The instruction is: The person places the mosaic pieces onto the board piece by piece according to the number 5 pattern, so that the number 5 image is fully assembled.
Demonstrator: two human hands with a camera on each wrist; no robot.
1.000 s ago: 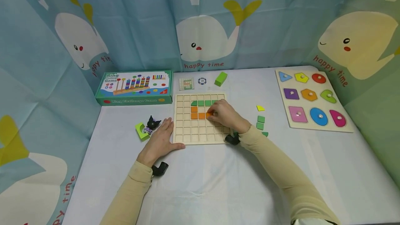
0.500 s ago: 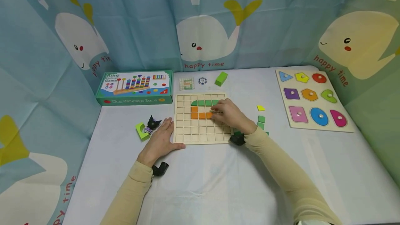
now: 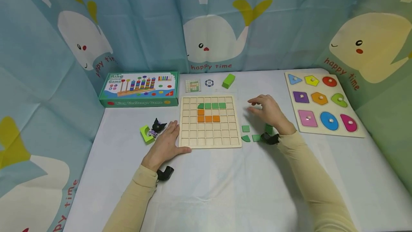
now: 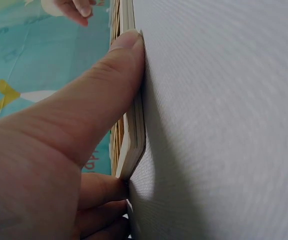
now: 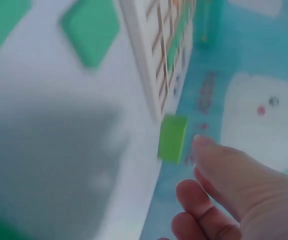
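Curtains (image 3: 151, 28) in whale print wrap round a white-clothed table (image 3: 206, 189)! Puzzle board (image 3: 317, 108) near the far right corner, game box (image 3: 141, 88) at the far left. Grid board (image 3: 206, 139) lies mid-table; left hand (image 3: 164, 144), fingers extended, touches its near left corner. Right hand (image 3: 271, 112) hangs beyond its right edge, fingers loose, nothing seen in them. Orange tiles (image 3: 208, 119) sit inside, loose green tiles (image 3: 246, 128) by its near right corner.

On my feed: worktop (image 3: 206, 192) is white, fabric-covered. Grid board (image 3: 210, 135) mid, loose green pieces (image 3: 246, 128) off its right edge. Behind it I've got pattern card (image 3: 192, 86), round chip (image 3: 209, 83), green block (image 3: 229, 81) in a row. Game box (image 3: 140, 90) back left, shape puzzle board (image 3: 305, 106) right. In front of box: black-headed figurine (image 3: 157, 126) against lime notched block (image 3: 146, 136); can't tell if it's on top.
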